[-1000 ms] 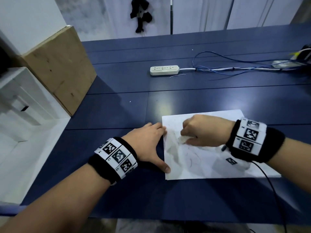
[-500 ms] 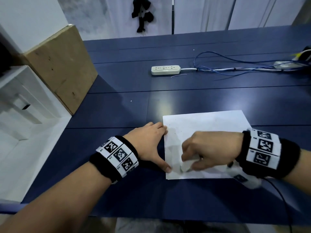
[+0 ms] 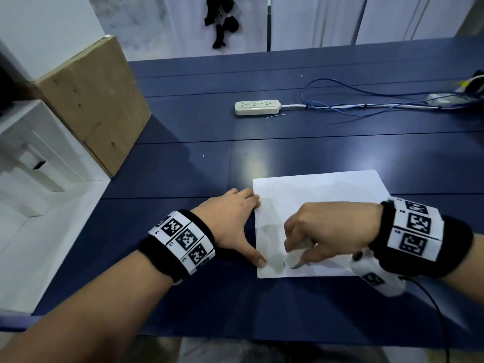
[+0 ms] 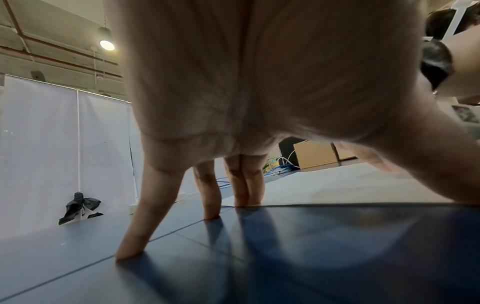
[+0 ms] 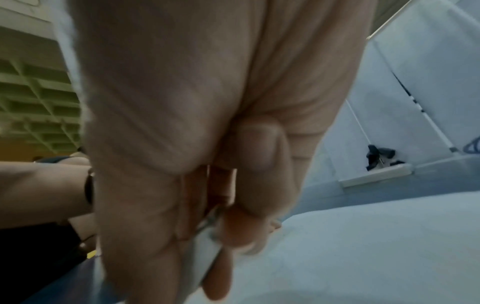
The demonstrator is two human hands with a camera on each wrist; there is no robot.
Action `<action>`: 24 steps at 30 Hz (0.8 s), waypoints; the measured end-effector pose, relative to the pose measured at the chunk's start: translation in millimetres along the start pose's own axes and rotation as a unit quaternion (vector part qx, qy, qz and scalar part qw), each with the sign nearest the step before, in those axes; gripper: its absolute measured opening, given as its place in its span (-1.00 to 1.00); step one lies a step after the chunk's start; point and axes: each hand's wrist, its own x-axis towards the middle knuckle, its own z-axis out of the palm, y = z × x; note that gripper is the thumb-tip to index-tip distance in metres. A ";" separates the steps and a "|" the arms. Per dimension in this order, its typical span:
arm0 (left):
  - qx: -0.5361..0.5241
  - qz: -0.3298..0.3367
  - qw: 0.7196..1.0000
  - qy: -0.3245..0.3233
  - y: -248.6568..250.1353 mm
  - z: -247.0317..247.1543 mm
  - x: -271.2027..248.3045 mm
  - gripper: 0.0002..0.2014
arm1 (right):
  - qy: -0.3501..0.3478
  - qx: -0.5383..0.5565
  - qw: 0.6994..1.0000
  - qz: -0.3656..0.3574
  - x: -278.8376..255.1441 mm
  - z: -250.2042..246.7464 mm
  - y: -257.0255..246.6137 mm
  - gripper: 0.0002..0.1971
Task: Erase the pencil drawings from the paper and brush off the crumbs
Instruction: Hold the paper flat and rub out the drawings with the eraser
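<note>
Big blue desk underneath, with the paper lying flat near the front edge. Left hand spread flat, fingers straight, pinning the sheet's left edge, probably so it wouldn't slide. Right hand curled tight around the eraser, pressed down at the near-left corner.

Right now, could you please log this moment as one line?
left hand: presses paper edge | right hand: rubs eraser near front-left corner
</note>
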 end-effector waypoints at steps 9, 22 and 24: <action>0.005 -0.003 1.000 0.000 0.4 -0.6 -0.6 0.25 | 0.119 -0.075 0.985 0.098 11.0 -9.2 29.6 -0.79; -0.001 -0.003 1.000 0.002 -0.2 -0.5 -1.2 0.25 | 0.095 -0.101 0.985 0.098 10.7 -10.5 26.6 -0.78; -0.002 0.000 1.000 0.005 -0.1 0.9 0.0 0.28 | 0.038 -0.052 0.998 0.021 2.4 -3.2 6.8 -0.79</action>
